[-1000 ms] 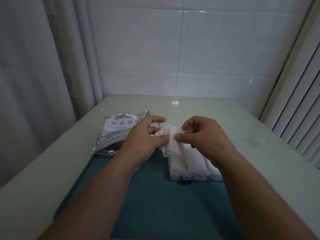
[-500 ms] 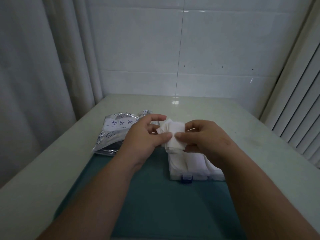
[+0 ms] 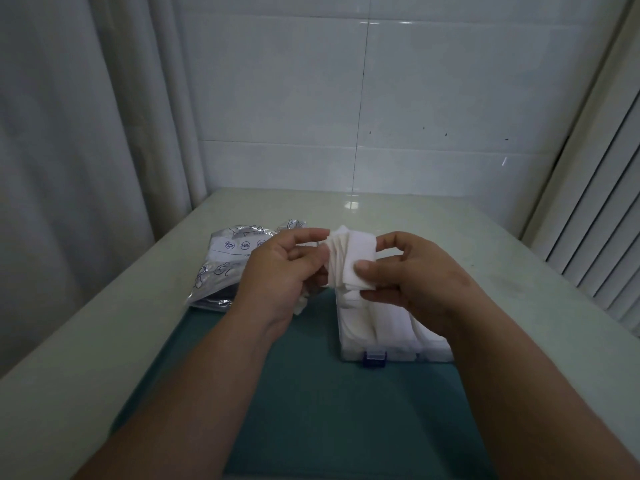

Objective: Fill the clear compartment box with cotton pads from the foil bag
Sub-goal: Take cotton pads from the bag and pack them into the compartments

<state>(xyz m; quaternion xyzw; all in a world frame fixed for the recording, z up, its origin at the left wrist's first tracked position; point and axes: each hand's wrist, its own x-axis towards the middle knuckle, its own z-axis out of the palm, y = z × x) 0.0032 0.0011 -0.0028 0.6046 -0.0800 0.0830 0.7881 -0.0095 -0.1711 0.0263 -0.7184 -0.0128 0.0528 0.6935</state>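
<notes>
**Squaring a fanned sheaf before loading.** Both hands hold a sheaf of square cotton pads (image 3: 349, 261) in the air, just above the far end of the clear compartment box (image 3: 398, 356). The box lies on the teal mat (image 3: 311, 427) with its blue latch (image 3: 374, 359) toward the person, and its visible compartments are already packed with white pads standing on edge. The right hand (image 3: 419, 285) pinches the sheaf, thumb flat on the front pad and fingers curled behind. The left hand (image 3: 277, 271) closes curled fingers on the opposite edge; a white corner below its palm suggests further pads held there, though this cannot be confirmed. The pads are splayed at the top, not flush. To do the step well, the edges should probably be slid level between the two grips, then the sheaf kept lightly compressed and lowered on edge into whichever compartment has room; the right forearm hides that part of the box. Loose pressure risks shedding pads onto the mat. The foil bag (image 3: 225, 268) lies on the table (image 3: 104, 334), behind the left hand.
</notes>
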